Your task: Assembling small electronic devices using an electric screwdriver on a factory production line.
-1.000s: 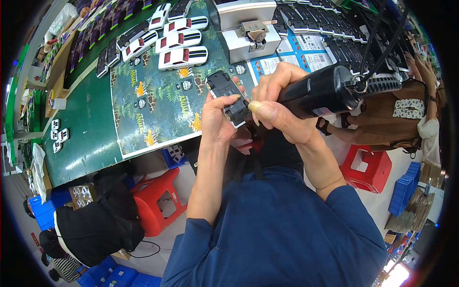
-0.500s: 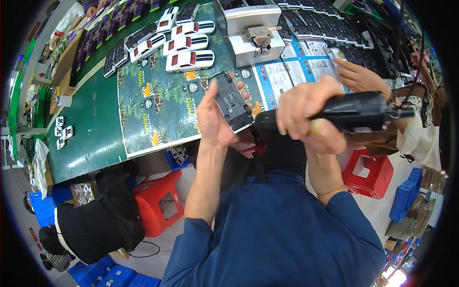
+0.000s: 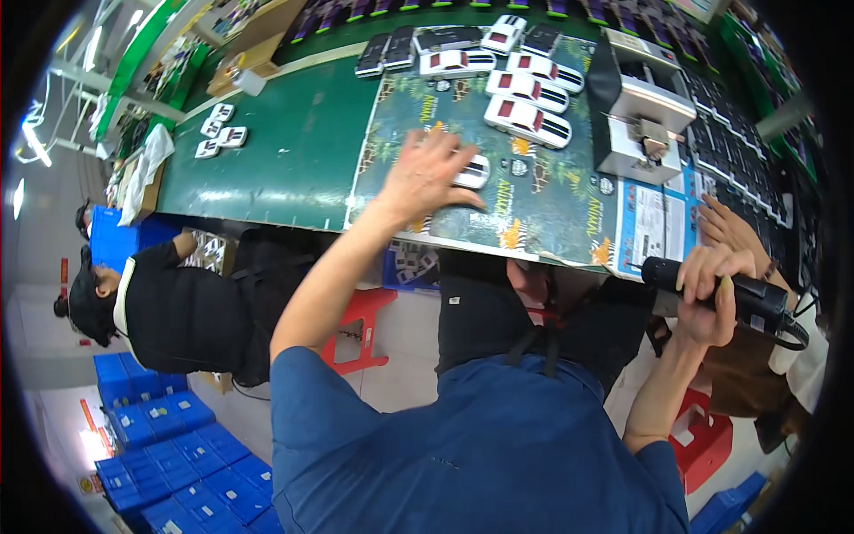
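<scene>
While left hand (image 3: 427, 173) reaches out over counter (image 3: 285, 151), fingers spread, palm down, toy car (image 3: 470, 171) sits right under fingertips on printed mat (image 3: 551, 191). Left arm stretched forward. Right hand (image 3: 707, 294) low by counter edge, wrapped tight round black power screwdriver (image 3: 721, 289), held roughly level.

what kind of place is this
Most likely a toy assembly line in a factory. A long green workbench holds rows of white toy cars, the right hand grips a black electric screwdriver, and blue bins are stacked on the floor.
</scene>
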Motion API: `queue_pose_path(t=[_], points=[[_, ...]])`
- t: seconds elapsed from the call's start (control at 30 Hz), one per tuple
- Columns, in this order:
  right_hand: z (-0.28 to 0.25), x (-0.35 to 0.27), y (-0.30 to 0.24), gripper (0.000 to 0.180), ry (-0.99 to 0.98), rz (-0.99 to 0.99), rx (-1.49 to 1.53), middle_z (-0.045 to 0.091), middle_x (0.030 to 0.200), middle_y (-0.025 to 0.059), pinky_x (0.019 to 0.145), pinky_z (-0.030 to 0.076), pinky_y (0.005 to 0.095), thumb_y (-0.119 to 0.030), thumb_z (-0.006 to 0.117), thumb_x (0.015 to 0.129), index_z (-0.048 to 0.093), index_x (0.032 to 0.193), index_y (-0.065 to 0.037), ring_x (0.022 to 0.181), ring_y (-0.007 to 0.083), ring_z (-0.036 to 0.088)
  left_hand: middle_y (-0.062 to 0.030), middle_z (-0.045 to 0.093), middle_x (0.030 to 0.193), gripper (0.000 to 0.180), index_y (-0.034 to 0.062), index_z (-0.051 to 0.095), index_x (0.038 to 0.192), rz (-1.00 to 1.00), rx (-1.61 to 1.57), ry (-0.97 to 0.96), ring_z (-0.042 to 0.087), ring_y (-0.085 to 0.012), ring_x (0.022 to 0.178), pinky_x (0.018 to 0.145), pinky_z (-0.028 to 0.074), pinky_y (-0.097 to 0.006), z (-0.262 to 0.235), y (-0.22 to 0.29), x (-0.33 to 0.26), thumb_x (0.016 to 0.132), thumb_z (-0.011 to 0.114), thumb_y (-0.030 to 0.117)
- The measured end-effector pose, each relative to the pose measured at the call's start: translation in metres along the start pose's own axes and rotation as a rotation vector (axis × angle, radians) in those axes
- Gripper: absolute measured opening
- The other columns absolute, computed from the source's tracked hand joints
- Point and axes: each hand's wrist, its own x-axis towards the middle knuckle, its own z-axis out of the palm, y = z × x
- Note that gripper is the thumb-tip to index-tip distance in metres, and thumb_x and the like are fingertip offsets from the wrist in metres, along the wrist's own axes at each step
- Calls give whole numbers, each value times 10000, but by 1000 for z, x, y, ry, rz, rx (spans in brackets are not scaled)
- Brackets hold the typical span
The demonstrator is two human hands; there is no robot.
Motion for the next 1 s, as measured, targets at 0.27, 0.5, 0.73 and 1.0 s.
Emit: queue_pose_path(t=[0.27, 0.5, 0.73, 1.0], points=[[-4, 4, 17, 122, 49, 86, -15, 433, 637, 38, 522, 408, 271, -106, 566, 904, 469, 917, -34, 484, 116, 411, -184, 336, 1521, 1159, 84, 385, 1472, -411, 277, 54, 299, -346, 1429, 1140, 122, -635, -39, -81, -111, 565, 764, 700], [-9, -6, 2, 127, 104, 88, -19, 444, 631, 42, 494, 411, 282, -100, 575, 884, 472, 928, -41, 476, 125, 415, -190, 544, 1329, 700, 16, 595, 1239, -232, -361, 402, 505, -387, 1223, 1033, 392, -487, 5, 54, -42, 684, 850, 360], [-15, -26, -34, 211, 126, 101, -31, 524, 600, 56, 461, 461, 297, -91, 688, 798, 530, 916, -18, 450, 138, 503, -169, 651, 1090, 337, -4, 620, 1103, -16, -861, 437, 655, -343, 887, 761, 518, -418, 33, 202, 87, 797, 737, 73], [-56, -49, -99, 269, 231, 101, -1, 566, 610, 73, 527, 463, 275, -43, 802, 678, 555, 784, -28, 527, 156, 581, -268, 657, 1079, 513, -73, 610, 1133, -241, -790, 188, 657, -439, 935, 806, 514, -491, 85, 303, 263, 878, 696, 363]])
